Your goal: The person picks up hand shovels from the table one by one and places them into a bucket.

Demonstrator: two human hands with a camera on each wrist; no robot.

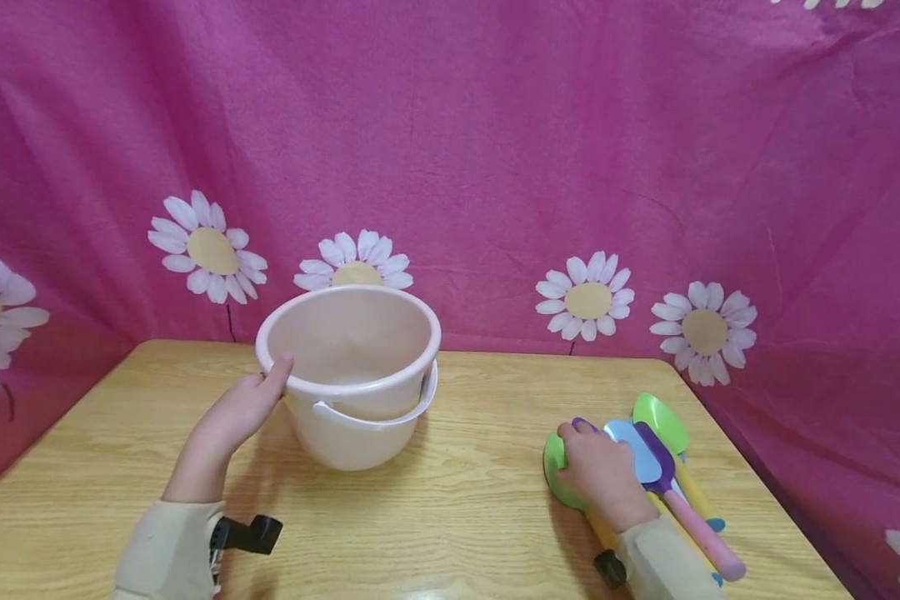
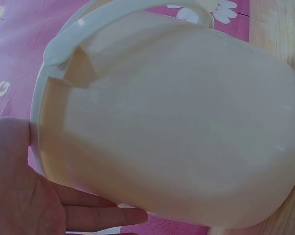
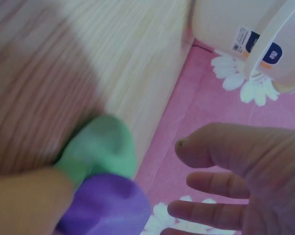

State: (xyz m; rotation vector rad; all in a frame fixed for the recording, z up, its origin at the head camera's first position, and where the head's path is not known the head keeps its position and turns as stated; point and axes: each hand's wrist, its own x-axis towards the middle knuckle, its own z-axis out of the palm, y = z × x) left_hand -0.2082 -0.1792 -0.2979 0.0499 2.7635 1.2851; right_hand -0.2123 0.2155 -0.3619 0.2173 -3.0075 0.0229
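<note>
Green, purple and blue toy shovels (image 1: 701, 532) lie in a pile on the right side of the wooden table (image 1: 457, 525). The person's right hand (image 1: 603, 475) is just over them, fingers apart, with nothing in it. The left hand (image 1: 236, 414) holds the edge of a cream bucket (image 1: 345, 450), thumb over the top. The bucket is farther back, left of the middle. Behind hangs a pink cloth (image 1: 457, 150) with big white daisies (image 1: 588, 300).
</note>
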